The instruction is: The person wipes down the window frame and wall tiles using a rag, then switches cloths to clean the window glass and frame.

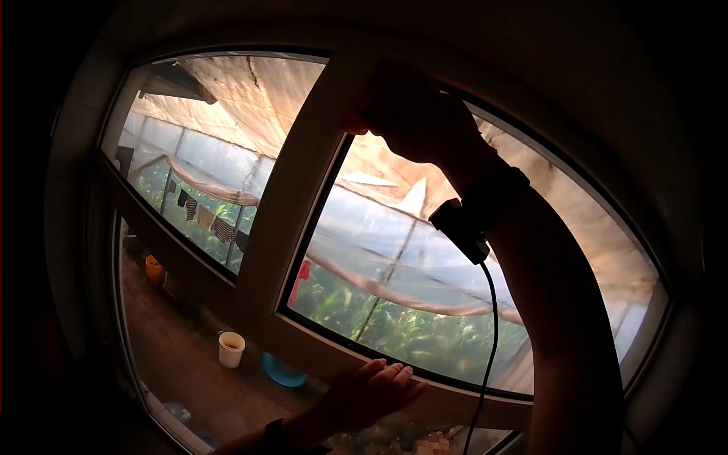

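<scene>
My right hand (421, 121) is raised to the upper left corner of the right window pane (425, 227), against the window frame (296, 174). It is a dark silhouette with its fingers curled together. Whatever they hold, if anything, is lost in shadow. A dark band circles that wrist, and beside it hangs a small black device (460, 230) with a black cable (494, 326) running down. Lower down, my left hand (371, 394) rests on the frame's bottom rail, its fingers stretched out and holding nothing visible. Another dark band is on the left wrist.
A second pane (205, 159) stands to the left. Through the glass show a white bucket (231, 349), a blue basin (284, 371), an orange container (154, 268), hanging laundry (206, 217), plastic sheeting and green plants. The surrounding wall is very dark.
</scene>
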Demonstrator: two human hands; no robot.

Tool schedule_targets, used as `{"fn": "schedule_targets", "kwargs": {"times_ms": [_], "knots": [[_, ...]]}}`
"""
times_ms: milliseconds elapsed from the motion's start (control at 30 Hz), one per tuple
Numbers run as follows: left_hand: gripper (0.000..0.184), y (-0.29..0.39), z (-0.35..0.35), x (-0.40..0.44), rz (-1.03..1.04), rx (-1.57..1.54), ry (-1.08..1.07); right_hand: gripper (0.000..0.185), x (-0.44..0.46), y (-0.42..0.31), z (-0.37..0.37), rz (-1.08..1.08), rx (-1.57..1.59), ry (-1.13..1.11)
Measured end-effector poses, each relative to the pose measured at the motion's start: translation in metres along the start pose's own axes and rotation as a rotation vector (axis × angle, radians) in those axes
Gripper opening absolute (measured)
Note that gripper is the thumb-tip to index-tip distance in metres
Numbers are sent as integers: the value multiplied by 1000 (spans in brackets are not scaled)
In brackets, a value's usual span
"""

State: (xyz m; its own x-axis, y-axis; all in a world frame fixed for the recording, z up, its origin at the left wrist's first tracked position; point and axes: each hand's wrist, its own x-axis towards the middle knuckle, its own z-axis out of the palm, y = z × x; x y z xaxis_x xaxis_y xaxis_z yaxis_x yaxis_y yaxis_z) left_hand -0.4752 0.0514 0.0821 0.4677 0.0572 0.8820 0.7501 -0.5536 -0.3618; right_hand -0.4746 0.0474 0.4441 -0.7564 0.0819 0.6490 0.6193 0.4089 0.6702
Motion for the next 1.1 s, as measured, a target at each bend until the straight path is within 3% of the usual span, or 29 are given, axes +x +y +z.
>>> {"fn": "schedule_targets", "kwargs": {"times_ms": [133,200,233,267,300,333,367,400,467,500,600,667,700,767,800,833,867,900,933,967,1000,1033,1100], "knots": [[36,-2,4,1,-1,-17,2,28,-16,16,-11,76,162,-194],[34,-1,4,2,5,-36,-13,29,-39,64,11,42,150,-8],[34,-1,3,2,2,-20,-23,28,-71,79,7,-40,3,114],[34,-1,3,2,0,-3,-33,25,-98,85,-18,-188,-510,84],[34,0,4,1,16,-11,-40,22,-123,96,-40,-28,-381,-49],[35,0,4,0,22,13,-45,27,-158,136,-33,-176,-263,202],[36,0,6,1,28,39,-46,21,-194,134,-51,1,-250,306],[37,-2,7,0,56,95,-14,13,-228,146,-67,451,141,195],[37,-1,6,0,79,111,-20,7,-304,194,-74,589,169,366],[36,0,6,1,79,134,-23,9,-336,218,-74,528,79,508],[35,4,4,4,103,148,24,15,-453,285,-95,611,131,383],[35,5,3,5,103,143,46,17,-486,321,-76,639,31,586],[35,4,3,5,103,139,47,17,-481,341,-71,604,-140,501],[35,4,4,5,113,166,61,13,-372,244,-78,448,51,435],[31,5,5,5,117,199,58,12,-328,220,-69,377,406,458],[31,4,6,6,124,182,52,13,-285,189,-61,317,67,360],[30,4,8,6,92,174,52,12,-249,154,-51,331,178,286],[29,5,11,6,60,163,48,3,-223,154,-29,110,58,220],[38,4,14,3,57,138,50,10,-196,126,-12,99,-53,273],[41,4,15,3,50,133,50,17,-172,94,-2,165,36,282],[42,3,15,2,53,132,49,19,-152,75,20,35,3,410],[43,2,16,0,53,136,49,26,-139,55,30,-48,43,386],[46,3,16,-1,40,101,37,20,-124,20,31,-116,-114,283]]}}
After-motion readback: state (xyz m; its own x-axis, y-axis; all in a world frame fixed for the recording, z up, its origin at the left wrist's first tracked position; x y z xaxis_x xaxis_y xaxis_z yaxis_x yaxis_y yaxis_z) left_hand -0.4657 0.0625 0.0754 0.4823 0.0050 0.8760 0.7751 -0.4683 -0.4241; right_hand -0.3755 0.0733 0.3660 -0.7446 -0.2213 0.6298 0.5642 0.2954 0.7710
